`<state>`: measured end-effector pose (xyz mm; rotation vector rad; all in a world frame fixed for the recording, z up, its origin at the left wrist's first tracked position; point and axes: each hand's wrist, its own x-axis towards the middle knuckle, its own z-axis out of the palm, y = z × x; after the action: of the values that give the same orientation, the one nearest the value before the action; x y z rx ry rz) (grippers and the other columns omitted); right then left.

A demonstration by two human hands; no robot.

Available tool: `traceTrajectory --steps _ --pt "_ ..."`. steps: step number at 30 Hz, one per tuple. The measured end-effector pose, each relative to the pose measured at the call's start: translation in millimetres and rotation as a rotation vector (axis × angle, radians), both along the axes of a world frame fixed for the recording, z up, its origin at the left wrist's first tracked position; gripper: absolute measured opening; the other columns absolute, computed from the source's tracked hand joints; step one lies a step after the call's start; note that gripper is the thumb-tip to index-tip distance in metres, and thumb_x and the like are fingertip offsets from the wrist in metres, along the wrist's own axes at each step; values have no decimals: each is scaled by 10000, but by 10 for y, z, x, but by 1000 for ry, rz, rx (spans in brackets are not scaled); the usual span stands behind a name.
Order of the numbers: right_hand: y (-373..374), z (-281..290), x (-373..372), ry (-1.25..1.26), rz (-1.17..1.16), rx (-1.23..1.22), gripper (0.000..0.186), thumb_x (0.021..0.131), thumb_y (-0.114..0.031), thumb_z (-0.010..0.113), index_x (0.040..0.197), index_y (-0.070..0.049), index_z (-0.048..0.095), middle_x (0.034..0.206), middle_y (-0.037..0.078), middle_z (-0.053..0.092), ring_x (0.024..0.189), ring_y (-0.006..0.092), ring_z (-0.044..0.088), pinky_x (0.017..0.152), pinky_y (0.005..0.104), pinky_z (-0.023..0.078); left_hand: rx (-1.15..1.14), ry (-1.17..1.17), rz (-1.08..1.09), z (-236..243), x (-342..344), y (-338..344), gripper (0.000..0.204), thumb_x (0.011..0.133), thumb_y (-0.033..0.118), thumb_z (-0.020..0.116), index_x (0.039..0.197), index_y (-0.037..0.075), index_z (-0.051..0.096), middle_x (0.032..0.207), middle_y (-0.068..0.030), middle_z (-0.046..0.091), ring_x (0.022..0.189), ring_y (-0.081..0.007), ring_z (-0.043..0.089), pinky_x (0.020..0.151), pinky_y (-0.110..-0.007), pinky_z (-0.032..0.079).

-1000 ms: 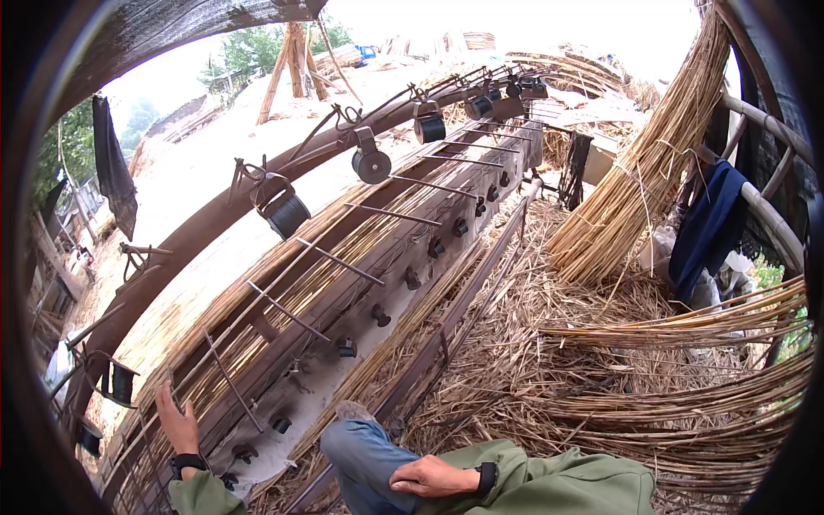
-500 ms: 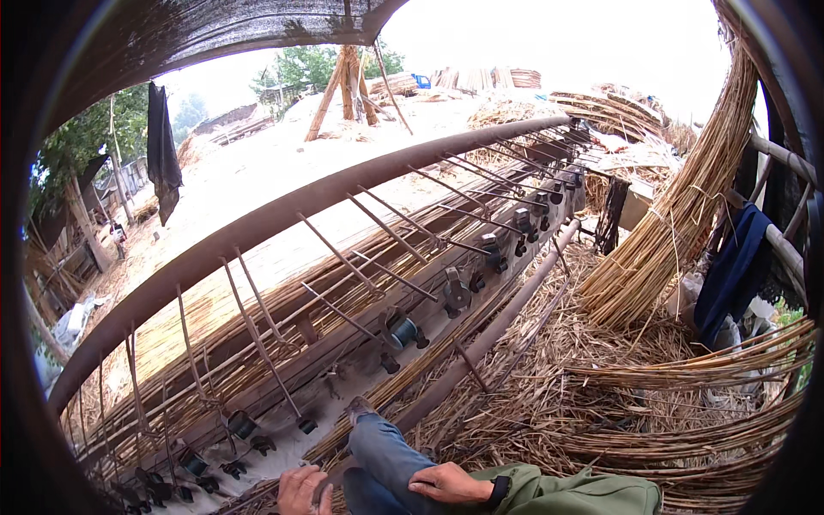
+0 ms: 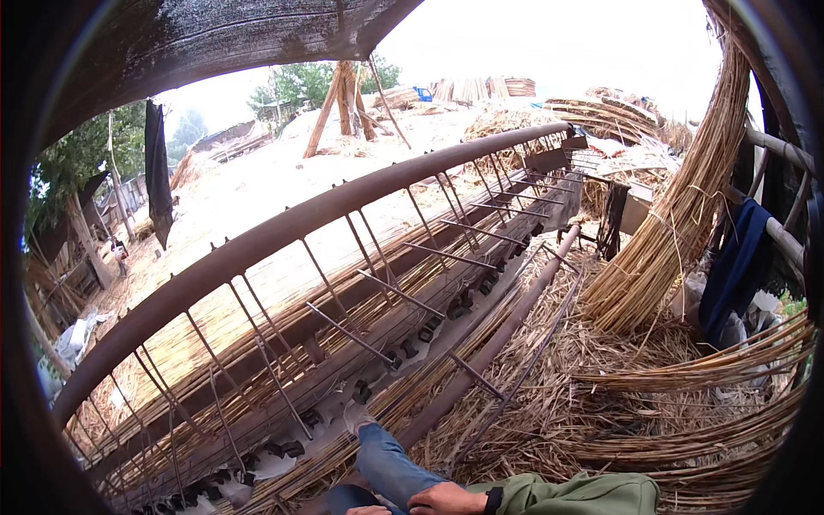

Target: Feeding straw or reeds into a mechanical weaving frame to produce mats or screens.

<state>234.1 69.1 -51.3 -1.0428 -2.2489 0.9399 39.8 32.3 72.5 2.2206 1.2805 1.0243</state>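
Right hand (image 3: 446, 499) lies on denim leg (image 3: 390, 459), below long brown pipe (image 3: 300, 225), fingers loosely laid, nothing seen in grip; looks parked there for rest. Left hand (image 3: 369, 511), also below pipe, beside right, mostly cut off by lower edge: grip, cannot tell. Thin rods (image 3: 324, 278) hang along pipe, evenly strung, probably for regular spacing. Under pipe, dark clips (image 3: 459, 302) sit in row, likely matching rods. Reeds (image 3: 283, 313) lie lengthwise beneath pipe. Right of pipe, reed bundle (image 3: 678, 223) leans, tied, presumably against scattering.
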Motion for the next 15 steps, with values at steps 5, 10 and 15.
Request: traceTrajectory --steps 5,10,15 --pt "16 31 -18 75 6 13 219 824 -281 570 857 -83 658 706 176 611 610 356 586 544 442 453 -102 -82 -87 -390 114 120 112 766 60 644 876 41 636 903 -114 630 852 -305 586 728 -366 478" --pt "38 -196 28 -59 -26 127 149 779 -230 586 768 -102 663 625 179 583 534 347 570 476 430 436 -158 -99 -126 -628 300 186 123 765 61 641 886 42 643 918 -119 634 857 -314 586 734 -369 479" --pt "46 70 161 138 -70 90 150 812 -213 575 771 -92 655 616 174 577 527 336 557 482 408 437 -167 -116 -118 -608 289 172 116 765 59 640 879 41 643 918 -122 636 859 -312 588 745 -373 478"
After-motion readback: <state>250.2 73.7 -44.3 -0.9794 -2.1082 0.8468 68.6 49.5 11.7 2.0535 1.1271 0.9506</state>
